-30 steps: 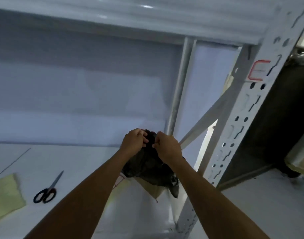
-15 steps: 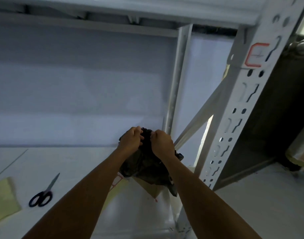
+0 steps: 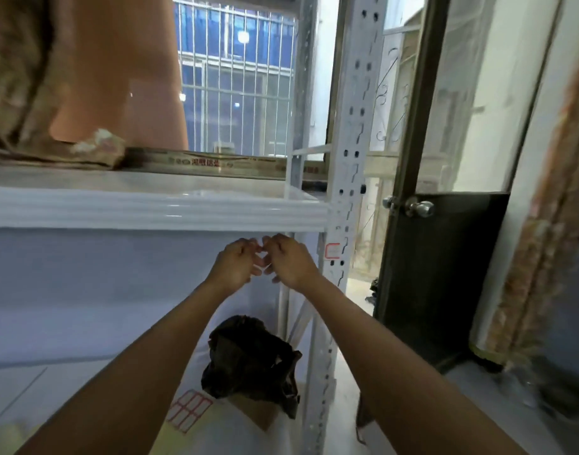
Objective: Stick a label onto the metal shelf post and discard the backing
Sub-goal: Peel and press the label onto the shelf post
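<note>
My left hand (image 3: 235, 266) and my right hand (image 3: 289, 262) are raised together just under the white shelf beam (image 3: 150, 208), fingertips touching; whether they pinch anything is too small to tell. Right of them stands the white perforated metal shelf post (image 3: 349, 178), with a red-bordered label (image 3: 332, 251) stuck on it at hand height. Below my forearms a crumpled black plastic bag (image 3: 252, 356) lies on the lower shelf, and a sheet of red-bordered labels (image 3: 188, 410) rests just left of it.
Cardboard and a brown bundle (image 3: 52, 77) sit on the upper shelf. A dark door with a metal knob (image 3: 419, 208) stands right of the post. A barred window (image 3: 235, 87) is behind the shelf. A patterned curtain (image 3: 550, 224) hangs at far right.
Both hands have left the black bag and risen to just under the shelf beam beside the post. My head has tilted up, so the upper shelf and window show.
</note>
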